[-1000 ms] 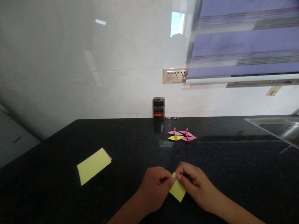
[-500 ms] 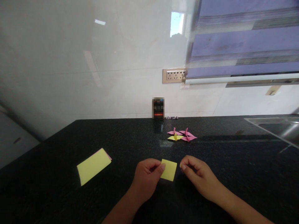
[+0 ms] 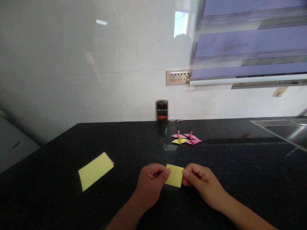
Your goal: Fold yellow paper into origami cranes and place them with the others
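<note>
A: State the position of the square (image 3: pixel 174 176).
B: Yellow, between the hands, above or on the counter (image 3: pixel 134 143); contact with the counter cannot be told. Take the square as clock centre, with 12 o'clock toward the wall (image 3: pixel 107 92).

A: Left hand (image 3: pixel 151 183)?
B: At 9 o'clock. Thumb and fingers closed in a pinch on the near edge of the square, thumb on top.

A: Right hand (image 3: pixel 203 185)?
B: At 3 o'clock. Thumb and fingers nearly together, pinching the opposite edge close to its 2 o'clock corner. Pinch force cannot be told.

A: List the surrounding items.
B: Stack (image 3: pixel 96 171): well apart at 9 o'clock, yellow sheet uppermost, pink edge showing beneath. Cranes: grouped between 12 and 1 o'clock, three pink cranes (image 3: pixel 193 141) and one yellow crane (image 3: pixel 179 141), the latter at the group's 8 o'clock.

A: Farther out?
B: Block (image 3: pixel 161 111): upright near 12 o'clock, by the wall, surface pixelated. Sink (image 3: pixel 285 131): at 2 o'clock.
</note>
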{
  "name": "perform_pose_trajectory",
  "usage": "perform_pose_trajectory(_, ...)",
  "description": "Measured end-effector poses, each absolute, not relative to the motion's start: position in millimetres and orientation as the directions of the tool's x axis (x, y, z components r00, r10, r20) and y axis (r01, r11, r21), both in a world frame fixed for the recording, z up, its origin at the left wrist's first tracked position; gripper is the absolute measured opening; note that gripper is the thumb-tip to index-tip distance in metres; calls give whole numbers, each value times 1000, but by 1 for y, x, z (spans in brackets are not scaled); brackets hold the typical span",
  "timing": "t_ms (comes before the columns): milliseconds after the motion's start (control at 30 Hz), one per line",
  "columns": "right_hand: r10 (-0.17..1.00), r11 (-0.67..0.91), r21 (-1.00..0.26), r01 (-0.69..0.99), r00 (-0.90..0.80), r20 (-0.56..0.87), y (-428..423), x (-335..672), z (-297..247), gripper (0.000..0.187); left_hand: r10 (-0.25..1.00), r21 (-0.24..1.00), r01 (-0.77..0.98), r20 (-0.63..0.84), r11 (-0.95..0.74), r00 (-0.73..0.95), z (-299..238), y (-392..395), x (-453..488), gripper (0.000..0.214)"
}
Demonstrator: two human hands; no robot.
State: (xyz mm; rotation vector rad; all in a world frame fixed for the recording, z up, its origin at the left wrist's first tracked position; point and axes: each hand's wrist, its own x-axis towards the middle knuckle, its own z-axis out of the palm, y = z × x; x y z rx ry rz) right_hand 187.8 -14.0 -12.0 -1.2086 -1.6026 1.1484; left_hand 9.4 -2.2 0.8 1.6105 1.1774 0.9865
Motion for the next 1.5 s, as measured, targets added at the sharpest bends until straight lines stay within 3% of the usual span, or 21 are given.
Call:
perform_pose_trajectory(100, 989, 116, -975, 192, -116, 95, -11, 191, -10, 31, 979, 971, 218, 58, -101, 197, 2, -1, 9, 27)
perform_pose_trajectory(200, 982, 104, -983, 153, -175, 77, -14, 187, -9, 28, 959, 976, 193, 43, -101, 281, 2, -4, 12, 26)
perform_pose_trajectory(467, 947, 165, -924, 344, -317, 51, -24, 181, -3, 30, 927, 971, 210, 28, -114, 374, 0, -8, 16, 23)
perform_pose_trajectory(600, 933, 204, -895, 396, -356, 55, -24, 179, 0, 31, 928, 924, 310, 104, -223, 359, 3, -9, 14, 24)
perform_pose_trajectory(900, 942, 262, -801, 539, -323, 90, -25, 180, 1, 32, 942, 888, 397, 104, -233, 320, 7, -12, 15, 26)
perform_pose_trajectory(1200, 871, 418, -747, 517, -462, 168, -28, 176, 10, 28, 895, 900, 329, 128, -286, 428, 4, -12, 11, 21)
perform_pose_trajectory(1333, 882, 407, -750, 522, -438, 173, -26, 181, 9, 26, 920, 935, 280, 100, -217, 379, 6, -10, 10, 23)
perform_pose_trajectory(1500, 944, 279, -831, 481, -296, 146, -20, 183, 3, 26, 950, 977, 199, 14, -80, 312, 1, -6, 8, 27)
